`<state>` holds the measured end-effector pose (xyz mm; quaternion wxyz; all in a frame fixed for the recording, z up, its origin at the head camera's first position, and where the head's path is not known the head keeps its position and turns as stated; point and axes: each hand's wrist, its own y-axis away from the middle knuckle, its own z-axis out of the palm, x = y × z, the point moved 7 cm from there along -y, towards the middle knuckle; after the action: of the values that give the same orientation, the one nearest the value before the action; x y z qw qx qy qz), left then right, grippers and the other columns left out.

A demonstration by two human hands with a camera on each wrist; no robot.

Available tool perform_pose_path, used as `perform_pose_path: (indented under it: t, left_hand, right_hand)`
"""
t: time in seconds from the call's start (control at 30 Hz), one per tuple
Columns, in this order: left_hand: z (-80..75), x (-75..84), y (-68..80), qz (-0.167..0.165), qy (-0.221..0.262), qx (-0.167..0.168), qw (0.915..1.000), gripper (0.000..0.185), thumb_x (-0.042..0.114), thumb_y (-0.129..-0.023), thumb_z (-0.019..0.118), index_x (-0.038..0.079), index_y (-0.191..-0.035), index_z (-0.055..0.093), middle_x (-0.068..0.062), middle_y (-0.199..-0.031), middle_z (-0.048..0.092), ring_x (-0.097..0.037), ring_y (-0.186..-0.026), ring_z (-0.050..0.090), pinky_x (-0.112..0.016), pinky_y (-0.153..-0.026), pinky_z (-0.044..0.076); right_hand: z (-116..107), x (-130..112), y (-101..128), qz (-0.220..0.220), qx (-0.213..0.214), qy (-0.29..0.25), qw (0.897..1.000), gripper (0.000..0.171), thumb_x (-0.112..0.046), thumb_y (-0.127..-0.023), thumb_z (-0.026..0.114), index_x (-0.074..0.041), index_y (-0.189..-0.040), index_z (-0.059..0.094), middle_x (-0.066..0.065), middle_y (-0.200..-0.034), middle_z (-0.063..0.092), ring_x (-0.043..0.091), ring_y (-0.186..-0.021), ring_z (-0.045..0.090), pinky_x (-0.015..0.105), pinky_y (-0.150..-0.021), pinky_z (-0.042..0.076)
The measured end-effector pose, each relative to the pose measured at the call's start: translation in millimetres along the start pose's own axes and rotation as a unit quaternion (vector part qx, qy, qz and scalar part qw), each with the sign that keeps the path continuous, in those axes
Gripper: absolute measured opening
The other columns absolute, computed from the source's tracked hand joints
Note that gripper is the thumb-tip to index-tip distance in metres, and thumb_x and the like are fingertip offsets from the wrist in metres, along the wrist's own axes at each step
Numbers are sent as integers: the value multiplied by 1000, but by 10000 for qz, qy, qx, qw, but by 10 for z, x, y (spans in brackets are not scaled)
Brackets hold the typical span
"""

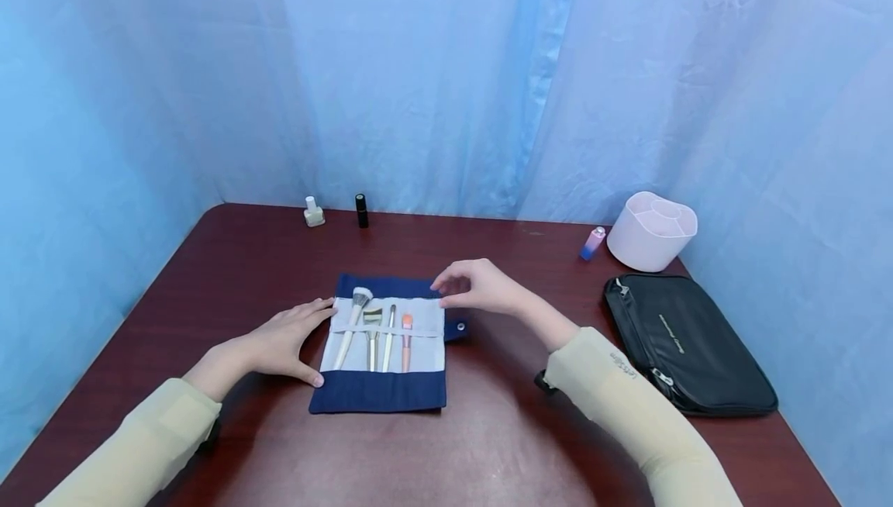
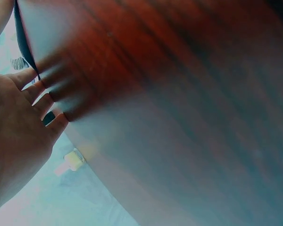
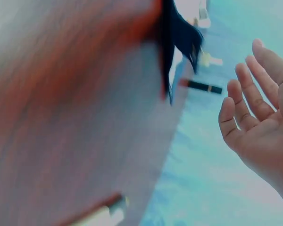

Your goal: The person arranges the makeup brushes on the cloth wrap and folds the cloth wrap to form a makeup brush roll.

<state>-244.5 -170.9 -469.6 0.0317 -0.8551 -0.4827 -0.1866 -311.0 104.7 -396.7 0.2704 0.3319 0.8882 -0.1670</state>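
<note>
A navy brush roll (image 1: 380,392) lies unfolded on the table, its pale grey lining facing up. Tucked under its elastic band are several makeup brushes, among them a fluffy white-tipped brush (image 1: 347,340) and a short pink brush (image 1: 407,348). My left hand (image 1: 282,340) rests along the roll's left edge, fingers extended and thumb spread toward the lower corner. Over the upper right corner hovers my right hand (image 1: 484,286), its fingers loosely bent. From the right wrist camera, that hand (image 3: 262,113) shows separated fingers with nothing between them. A snap tab (image 1: 456,329) sticks out on the right.
Toward the back left stand a nail polish bottle (image 1: 315,214) and a black lipstick tube (image 1: 361,212). At the right are a pink-blue tube (image 1: 592,244), a white divided holder (image 1: 645,239) and a black zip case (image 1: 698,344). Curtains (image 1: 418,88) hang behind the table.
</note>
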Motion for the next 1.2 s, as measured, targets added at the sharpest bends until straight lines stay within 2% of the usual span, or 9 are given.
perform_pose_path:
  t: [0.17, 0.4, 0.63, 0.97, 1.2]
  left_hand:
    - [-8, -16, 20, -29, -11, 24, 10000, 113, 67, -62, 74, 5, -146, 32, -14, -155, 23, -39, -139, 23, -63, -107, 24]
    - [-19, -38, 27, -1, -80, 84, 9999, 113, 68, -61, 74, 5, -145, 32, -15, -154, 24, -39, -139, 24, -63, -106, 25]
    - [-23, -24, 43, -48, -75, 77, 9999, 114, 68, -61, 74, 5, -146, 32, -15, -155, 24, -39, -139, 24, -63, -106, 24]
    - [-27, -1, 48, -82, -48, 103, 9999, 114, 68, -60, 75, 5, -146, 32, -15, -154, 24, -39, -139, 24, -63, -106, 25]
    - [-28, 21, 47, -104, -24, 110, 9999, 113, 66, -60, 75, 5, -145, 33, -15, -154, 25, -38, -138, 25, -63, -106, 25]
  right_hand:
    - [-233, 111, 213, 77, 312, 175, 9993, 29, -26, -81, 76, -17, -107, 70, -4, -100, 68, 7, -81, 60, 26, -71, 53]
    - [-381, 350, 539, 490, 575, 154, 9970, 28, -26, -81, 76, -20, -107, 69, 4, -95, 70, 8, -79, 62, 29, -71, 54]
    - [-415, 685, 824, 921, 722, 485, 9919, 27, -24, -79, 77, -13, -103, 70, -8, -84, 67, 6, -75, 60, 24, -66, 52]
    - [-335, 943, 922, 1145, 488, 830, 9888, 19, -18, -79, 77, -11, -95, 71, -8, -76, 65, 6, -68, 58, 22, -62, 50]
    - [-296, 985, 890, 1014, 454, 949, 9893, 15, -15, -78, 78, -10, -90, 71, -9, -73, 64, 3, -65, 57, 21, -60, 49]
